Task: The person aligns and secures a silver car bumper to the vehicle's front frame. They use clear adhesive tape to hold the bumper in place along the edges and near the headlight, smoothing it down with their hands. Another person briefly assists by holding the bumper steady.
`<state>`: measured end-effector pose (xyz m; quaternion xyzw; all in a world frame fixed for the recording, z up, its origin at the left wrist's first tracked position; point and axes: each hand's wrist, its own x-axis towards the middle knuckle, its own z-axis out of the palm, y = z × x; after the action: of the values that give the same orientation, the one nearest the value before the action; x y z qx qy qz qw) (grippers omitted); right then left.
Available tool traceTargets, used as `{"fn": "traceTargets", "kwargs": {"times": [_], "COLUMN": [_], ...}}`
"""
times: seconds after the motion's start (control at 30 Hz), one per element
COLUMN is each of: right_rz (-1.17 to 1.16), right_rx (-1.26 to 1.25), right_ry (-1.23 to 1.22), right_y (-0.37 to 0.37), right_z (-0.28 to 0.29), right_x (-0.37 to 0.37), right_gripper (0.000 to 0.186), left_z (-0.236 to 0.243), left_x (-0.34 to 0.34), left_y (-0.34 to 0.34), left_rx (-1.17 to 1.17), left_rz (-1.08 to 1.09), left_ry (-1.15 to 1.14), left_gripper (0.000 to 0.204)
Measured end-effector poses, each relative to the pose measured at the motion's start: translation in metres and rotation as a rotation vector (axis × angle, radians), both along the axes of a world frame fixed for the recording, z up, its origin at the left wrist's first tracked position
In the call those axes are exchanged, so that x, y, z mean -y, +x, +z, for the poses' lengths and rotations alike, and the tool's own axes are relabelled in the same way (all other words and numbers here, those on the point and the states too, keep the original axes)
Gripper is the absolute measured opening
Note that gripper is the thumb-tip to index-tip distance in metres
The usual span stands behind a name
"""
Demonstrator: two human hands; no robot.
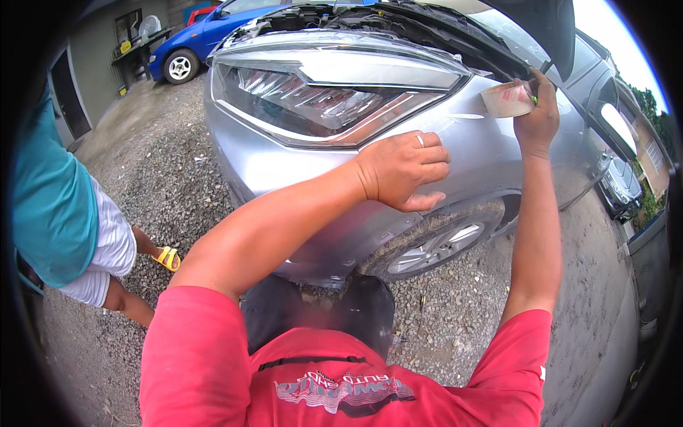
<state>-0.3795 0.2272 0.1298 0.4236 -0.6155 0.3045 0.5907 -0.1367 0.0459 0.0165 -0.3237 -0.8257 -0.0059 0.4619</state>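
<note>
A silver car's front corner (299, 178) faces me, with its headlight (306, 96) and wheel (434, 249) in view. My left hand (405, 169) is at the fender just below the headlight, fingers apart and loosely bent, with nothing seen in it. My right hand (537, 117) is raised beside the upper fender near the open bonnet's edge, closed round a translucent plastic container (501, 101) with reddish markings. A small green item shows at its fingers, too small to name.
Another person (53, 220) in a teal top and yellow sandals stands on the gravel (163, 171) at my left. A blue car (203, 46) and a cluttered bench (135, 46) stand behind. The raised bonnet (541, 28) overhangs at upper right; another vehicle (619, 181) is farther right.
</note>
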Motion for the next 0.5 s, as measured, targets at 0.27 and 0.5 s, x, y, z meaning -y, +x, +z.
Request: {"fn": "traceTargets", "kwargs": {"times": [0.27,0.5], "right_rz": [0.051,0.149], "right_rx": [-0.073,-0.110], "right_ry": [-0.019,-0.090], "right_y": [-0.001,-0.015], "right_z": [0.001,0.000], "right_x": [0.003,0.009], "right_gripper": [0.042,0.043], "left_z": [-0.002,-0.006], "left_x": [0.013,0.008], "left_y": [0.019,0.017], "left_rx": [0.027,0.025], "left_rz": [0.096,0.140], "left_ry": [-0.166,-0.163], "left_gripper": [0.034,0.032]}}
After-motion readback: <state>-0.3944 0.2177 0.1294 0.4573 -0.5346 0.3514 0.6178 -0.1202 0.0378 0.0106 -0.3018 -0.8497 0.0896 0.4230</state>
